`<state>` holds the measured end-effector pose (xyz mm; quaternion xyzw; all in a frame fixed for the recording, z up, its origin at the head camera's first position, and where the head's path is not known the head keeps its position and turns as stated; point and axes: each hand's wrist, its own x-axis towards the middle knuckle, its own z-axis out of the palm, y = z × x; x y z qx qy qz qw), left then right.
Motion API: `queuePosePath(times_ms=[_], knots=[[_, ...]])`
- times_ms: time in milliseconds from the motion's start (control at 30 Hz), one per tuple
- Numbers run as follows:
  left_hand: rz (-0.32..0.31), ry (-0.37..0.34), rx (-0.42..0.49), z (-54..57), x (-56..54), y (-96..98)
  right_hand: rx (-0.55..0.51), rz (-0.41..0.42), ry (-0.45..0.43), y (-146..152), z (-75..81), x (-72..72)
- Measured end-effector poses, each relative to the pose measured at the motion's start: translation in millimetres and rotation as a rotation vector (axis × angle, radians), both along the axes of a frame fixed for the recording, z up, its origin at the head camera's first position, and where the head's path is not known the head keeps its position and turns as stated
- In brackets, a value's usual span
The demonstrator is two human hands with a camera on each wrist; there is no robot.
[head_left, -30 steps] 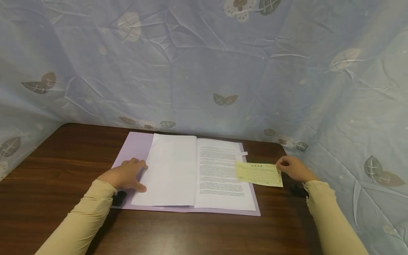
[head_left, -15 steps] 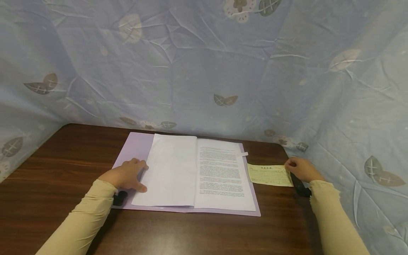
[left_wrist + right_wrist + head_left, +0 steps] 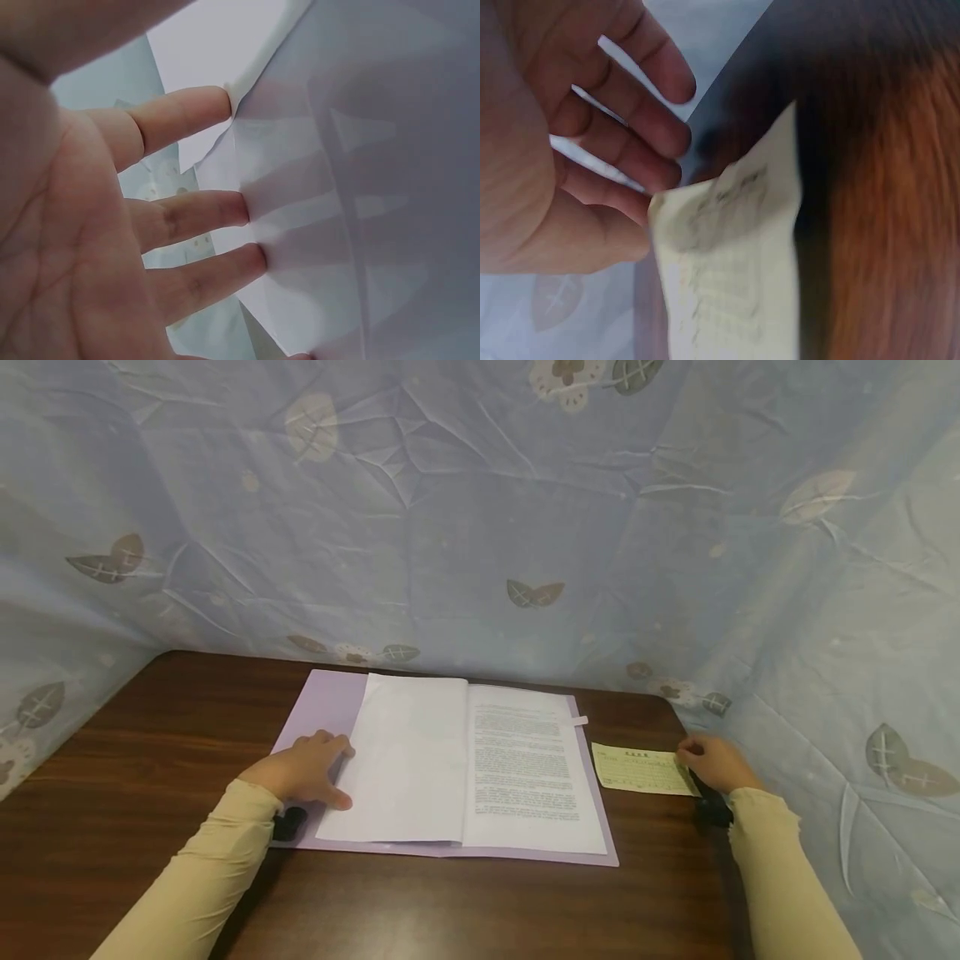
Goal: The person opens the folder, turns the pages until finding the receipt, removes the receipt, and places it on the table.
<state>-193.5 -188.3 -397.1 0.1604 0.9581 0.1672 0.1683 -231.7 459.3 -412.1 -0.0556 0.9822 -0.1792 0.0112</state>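
A purple folder (image 3: 337, 693) lies opened out on the table, with a blank white page (image 3: 408, 760) on its left side and a printed page (image 3: 521, 760) on its right. My left hand (image 3: 303, 770) rests spread at the folder's left part, thumb at the white page's edge. In the left wrist view its fingers (image 3: 191, 214) reach straight to the folder's surface, the index finger at the paper edge. Right of the folder, my right hand (image 3: 716, 762) pinches a corner of a yellow printed form (image 3: 641, 768) between thumb and index finger; the other fingers are loosely bent.
The dark wooden table (image 3: 420, 910) extends around the folder. A pale blue patterned cloth (image 3: 465, 527) hangs behind the table and along both sides, close to the right hand. A small white tab (image 3: 580, 721) sticks out from the folder's right edge.
My right hand has drawn the yellow form rightward, from overlapping the printed page to beside the folder. The left hand has stayed in place on the folder.
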Motion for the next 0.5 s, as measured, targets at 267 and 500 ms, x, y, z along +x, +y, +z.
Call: queuePosePath(times_ms=[267,500], knots=[[-0.008,-0.014,-0.009,1.3,-4.4,2.7,-0.065,-0.036,0.089,-43.9,6.7,5.7],[-0.012,-0.016,-0.017,0.6,-7.5,3.4,-0.182,-0.002,0.192,-101.6,-0.7,10.9]])
